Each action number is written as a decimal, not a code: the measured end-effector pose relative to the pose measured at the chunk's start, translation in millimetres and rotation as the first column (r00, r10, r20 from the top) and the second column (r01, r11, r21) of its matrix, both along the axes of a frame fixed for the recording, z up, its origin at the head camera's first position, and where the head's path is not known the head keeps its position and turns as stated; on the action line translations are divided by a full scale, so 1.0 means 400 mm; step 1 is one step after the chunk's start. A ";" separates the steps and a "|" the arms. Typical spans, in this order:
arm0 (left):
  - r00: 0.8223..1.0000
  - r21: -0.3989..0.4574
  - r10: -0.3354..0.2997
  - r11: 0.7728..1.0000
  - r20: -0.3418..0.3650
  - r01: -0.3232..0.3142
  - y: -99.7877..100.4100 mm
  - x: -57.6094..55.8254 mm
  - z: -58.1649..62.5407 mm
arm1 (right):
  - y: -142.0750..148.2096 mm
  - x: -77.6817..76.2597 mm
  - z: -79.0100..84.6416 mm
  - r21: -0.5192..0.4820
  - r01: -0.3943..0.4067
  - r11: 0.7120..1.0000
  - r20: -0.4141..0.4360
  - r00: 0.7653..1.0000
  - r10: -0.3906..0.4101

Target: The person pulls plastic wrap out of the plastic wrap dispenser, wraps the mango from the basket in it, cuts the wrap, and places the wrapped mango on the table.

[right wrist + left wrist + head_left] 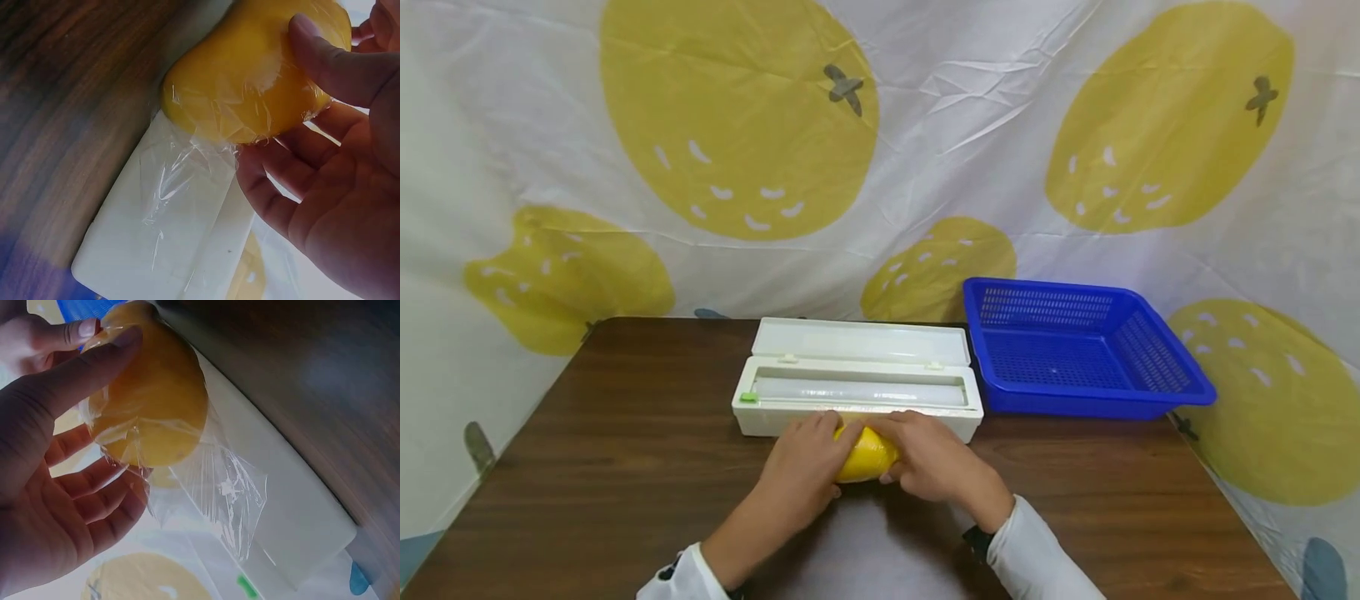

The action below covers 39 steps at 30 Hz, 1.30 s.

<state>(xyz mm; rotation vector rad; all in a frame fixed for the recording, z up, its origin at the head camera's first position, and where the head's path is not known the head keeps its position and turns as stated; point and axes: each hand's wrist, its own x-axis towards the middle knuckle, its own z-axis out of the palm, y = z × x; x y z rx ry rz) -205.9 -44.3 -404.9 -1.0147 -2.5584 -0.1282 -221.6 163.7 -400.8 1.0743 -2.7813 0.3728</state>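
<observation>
A smooth yellow lemon-shaped fruit is held up in front of a white cling film box, with clear cling film wrapped over it. Loose film hangs from its ends in both wrist views. My left hand grips one end, its thumb lying across the film-covered skin and its fingers curved beneath. At the other end my right hand holds the fruit between thumb and curled fingers. The box has its lid raised, and a film roll lies inside.
To the right of the box stands a blue plastic basket with slotted sides, near the table's back edge. A green slider sits at the box's left end. Behind the brown wooden table hangs a fruit-printed cloth.
</observation>
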 end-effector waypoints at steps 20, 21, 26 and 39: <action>0.974 -0.056 -0.017 0.998 -0.224 0.004 0.009 -0.008 -0.018 | 0.005 -0.004 0.005 -0.091 0.019 0.996 0.135 0.991 -0.007; 0.973 -0.043 -0.023 0.999 -0.229 0.013 0.008 -0.010 -0.017 | 0.006 -0.004 0.004 -0.096 0.031 0.995 0.144 0.989 -0.017; 0.972 0.017 -0.037 0.999 -0.231 0.042 0.002 -0.019 -0.015 | 0.007 -0.001 0.011 -0.101 0.056 0.993 0.115 0.992 -0.044; 0.997 0.094 -0.068 0.994 0.041 0.064 -0.019 -0.044 0.000 | -0.015 0.049 0.048 0.046 0.163 0.986 -0.170 0.974 -0.153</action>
